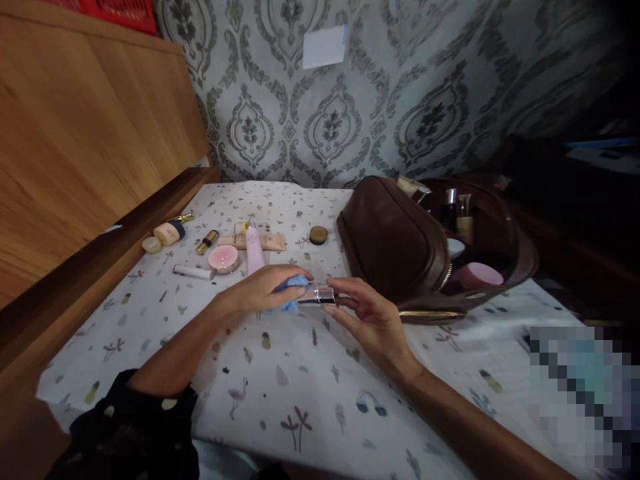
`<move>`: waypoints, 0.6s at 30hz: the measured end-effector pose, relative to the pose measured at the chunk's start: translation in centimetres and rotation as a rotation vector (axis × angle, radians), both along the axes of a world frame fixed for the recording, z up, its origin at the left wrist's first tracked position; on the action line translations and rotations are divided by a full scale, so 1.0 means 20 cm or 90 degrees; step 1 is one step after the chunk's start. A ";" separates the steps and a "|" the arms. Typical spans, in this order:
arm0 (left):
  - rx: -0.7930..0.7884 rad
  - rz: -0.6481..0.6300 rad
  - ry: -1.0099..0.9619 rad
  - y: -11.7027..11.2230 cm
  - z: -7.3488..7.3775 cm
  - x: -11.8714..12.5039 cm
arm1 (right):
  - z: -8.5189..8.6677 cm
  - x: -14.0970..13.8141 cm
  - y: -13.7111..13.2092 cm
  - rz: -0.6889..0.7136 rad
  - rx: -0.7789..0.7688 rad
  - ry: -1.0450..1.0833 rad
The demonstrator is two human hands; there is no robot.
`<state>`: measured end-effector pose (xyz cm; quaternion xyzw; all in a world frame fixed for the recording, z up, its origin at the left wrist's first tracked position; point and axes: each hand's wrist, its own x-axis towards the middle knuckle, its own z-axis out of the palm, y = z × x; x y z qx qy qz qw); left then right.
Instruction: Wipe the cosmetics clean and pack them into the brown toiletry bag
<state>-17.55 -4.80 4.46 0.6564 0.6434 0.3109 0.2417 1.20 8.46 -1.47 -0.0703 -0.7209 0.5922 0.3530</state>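
Observation:
Above the middle of the table, my left hand (pixel 273 285) is closed around a crumpled blue cloth (pixel 291 293). The cloth is wrapped against one end of a small cosmetic bottle (pixel 310 294) with a shiny silver band. My right hand (pixel 373 317) pinches the other end of this bottle between thumb and fingers. The bottle lies roughly level between both hands, and its left end is hidden by the cloth. Just behind my left hand are a pink tube (pixel 254 250) and a round pink compact (pixel 223 259).
An open brown leather bag (pixel 390 247) with several cosmetics stands at right. Left of it lie a small round jar (pixel 319 235), a beige tube (pixel 273 241), a gold-and-black lipstick (pixel 207 242), a white pen-like stick (pixel 193 271) and a foundation bottle (pixel 169 232). A wooden panel (pixel 100 113) borders the left.

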 end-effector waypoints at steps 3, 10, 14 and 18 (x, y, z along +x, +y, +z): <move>-0.027 0.000 -0.120 0.00 0.00 0.01 | 0.02 0.00 -0.01 -0.014 -0.108 -0.009; 0.088 0.192 -0.240 0.03 -0.08 0.25 | 0.09 -0.02 -0.06 0.085 -0.363 -0.086; 0.118 0.219 -0.227 0.04 -0.11 0.27 | 0.10 -0.03 -0.10 0.144 -0.482 -0.120; 0.141 0.254 -0.215 0.04 -0.10 0.24 | 0.10 -0.03 -0.12 0.158 -0.558 -0.173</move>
